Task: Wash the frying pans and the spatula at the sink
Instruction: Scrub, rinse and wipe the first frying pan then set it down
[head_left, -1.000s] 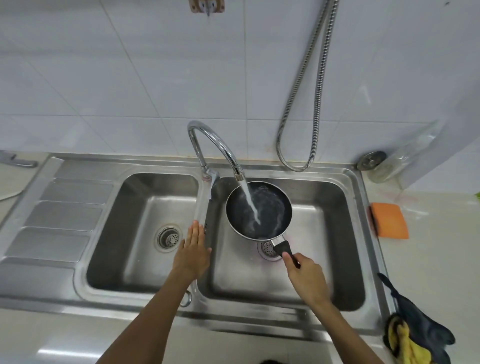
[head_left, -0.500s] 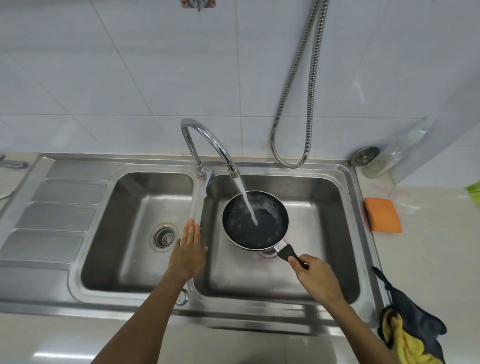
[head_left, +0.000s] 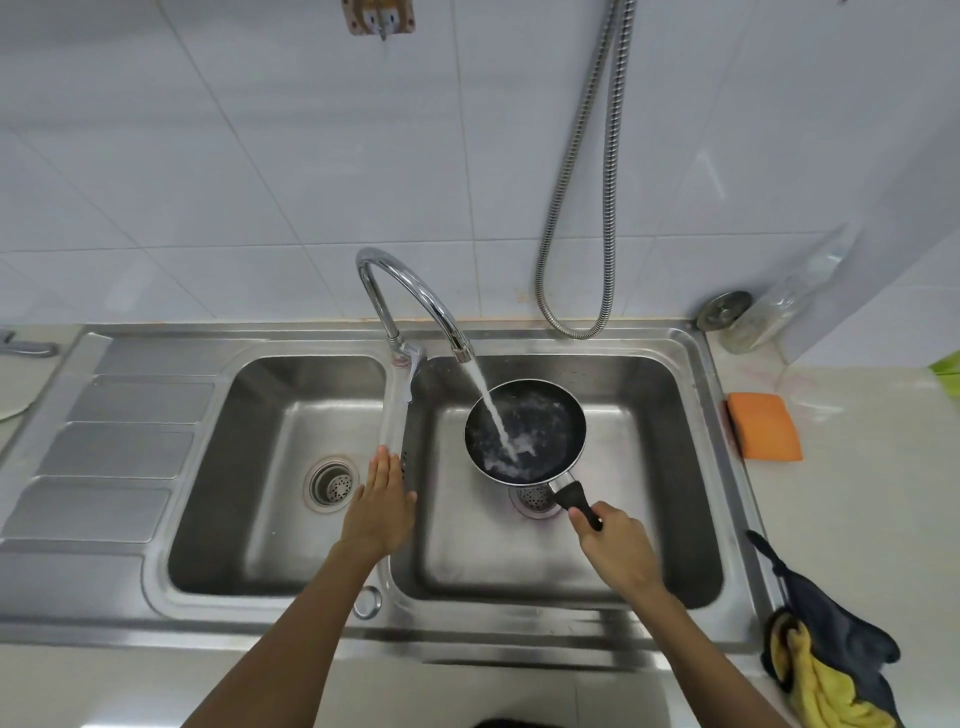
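Observation:
A small black frying pan (head_left: 545, 415) hangs over the right basin of the steel double sink (head_left: 696, 467). My right hand (head_left: 615, 545) grips its black handle (head_left: 577, 506). Water streams from the chrome faucet (head_left: 410, 296) into the pan and foams on its bottom. My left hand (head_left: 379, 506) lies flat, fingers straight, on the divider between the two basins. No spatula and no second pan are in view.
An orange sponge (head_left: 763, 434) lies on the counter right of the sink. Dark and yellow cloths (head_left: 831, 665) are heaped at the front right. A glass jar (head_left: 758, 317) lies in the back right corner. A metal hose (head_left: 582, 208) hangs on the tiled wall.
The pan has sunk lower in the right basin and shifted a little toward me under the stream. My left hand has stayed on the divider.

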